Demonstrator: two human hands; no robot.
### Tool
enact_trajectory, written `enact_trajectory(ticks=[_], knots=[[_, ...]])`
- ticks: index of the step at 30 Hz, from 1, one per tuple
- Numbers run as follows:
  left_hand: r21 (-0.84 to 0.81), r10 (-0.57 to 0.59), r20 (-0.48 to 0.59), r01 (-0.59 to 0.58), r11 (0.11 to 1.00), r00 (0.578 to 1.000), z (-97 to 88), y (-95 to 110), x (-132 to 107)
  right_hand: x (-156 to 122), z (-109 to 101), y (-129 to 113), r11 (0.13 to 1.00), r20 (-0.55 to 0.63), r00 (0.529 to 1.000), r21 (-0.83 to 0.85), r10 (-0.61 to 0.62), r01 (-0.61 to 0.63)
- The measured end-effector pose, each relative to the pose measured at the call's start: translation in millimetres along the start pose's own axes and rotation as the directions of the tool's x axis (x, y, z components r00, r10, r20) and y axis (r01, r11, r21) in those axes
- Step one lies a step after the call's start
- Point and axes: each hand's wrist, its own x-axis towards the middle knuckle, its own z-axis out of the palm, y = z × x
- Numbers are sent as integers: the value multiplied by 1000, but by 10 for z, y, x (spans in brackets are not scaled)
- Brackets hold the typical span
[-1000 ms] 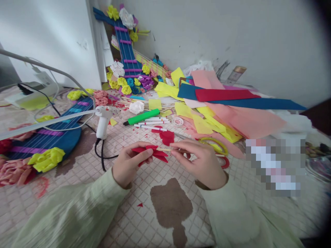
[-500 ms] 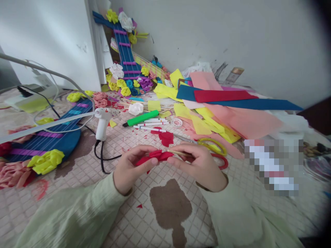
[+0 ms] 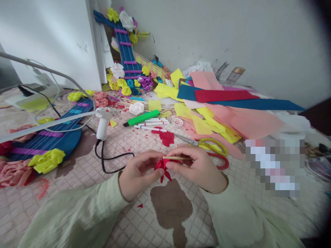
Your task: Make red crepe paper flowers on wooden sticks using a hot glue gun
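Observation:
Between thumb and fingers, my left hand pinches a red crepe paper flower whose pointed pieces hang downward. My right hand holds a thin wooden stick, lying almost level, and its thumb presses on the red paper. Both hands are close together above the table. Beyond them lies a loose red paper scrap. Scissors with yellow and red handles rest just behind my right hand, partly covered by it.
A white glue gun with a black cord stands at the left. Blue paper guitars with crepe flowers are behind and left. A green marker and several white pens lie mid-table. Crepe paper strips are heaped at the back right.
My left hand has shifted a little to the right, closer to my right hand. The red paper has gone from stretched sideways to bunched, with its points hanging down.

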Motion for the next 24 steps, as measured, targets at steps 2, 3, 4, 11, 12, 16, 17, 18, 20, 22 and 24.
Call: enact_trajectory(ticks=[2, 3, 4, 11, 12, 16, 17, 18, 20, 22, 24], knots=[[59, 69, 11, -70, 996, 998, 6, 10, -2, -1, -6, -1, 1000, 4, 1000, -12, 1, -1], [90, 105, 16, -106, 990, 994, 9, 13, -3, 0, -11, -4, 1000, 3, 1000, -19, -7, 7], [120, 141, 20, -142, 983, 990, 10, 13, -5, 0, -17, -9, 999, 2, 1000, -25, -19, 19], [318, 302, 97, -317, 893, 948, -14, 15, -28, 7, -34, -50, 993, 20, 993, 10, -119, 119], [313, 299, 105, -317, 895, 948, -14, 19, -32, 5, -26, -50, 992, 31, 992, 25, -121, 120], [257, 234, 103, -253, 933, 967, 9, 38, -38, -11, 7, -39, 992, 80, 991, 80, -108, 101], [236, 212, 93, -229, 945, 973, 18, 41, -35, -13, 10, -37, 993, 88, 992, 81, -91, 84], [209, 188, 78, -201, 957, 979, 27, 42, -31, -14, 11, -36, 995, 96, 993, 75, -71, 63], [145, 145, 38, -149, 978, 989, 41, 37, -18, -9, 6, -34, 998, 113, 993, 55, -40, 34], [84, 106, -1, -105, 991, 994, 51, 24, -3, 0, 0, -26, 999, 122, 992, 29, -32, 29], [44, 67, -37, -66, 997, 997, 59, 8, 12, 9, 0, -11, 1000, 122, 992, 13, -12, 10]])
